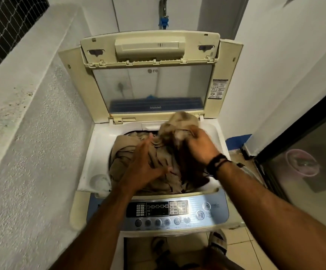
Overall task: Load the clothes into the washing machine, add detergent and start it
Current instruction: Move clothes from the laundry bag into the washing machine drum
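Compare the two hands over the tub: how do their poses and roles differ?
The left hand lies spread, fingers fairly straight, pressing the beige clothes down in the tub; the right hand curls around a bunched garment, lifted above the pile. The right wrist wears a dark band; the left is bare. Both touch laundry inside the washing machine.

Both bare forearms reach up from the bottom of the frame toward its centre. The left hand [145, 168] lies palm down at mid-frame, fingers spread and nearly straight. The right hand [199, 145], just right of centre, has fingers curled in a closed grip, a dark band round its wrist.
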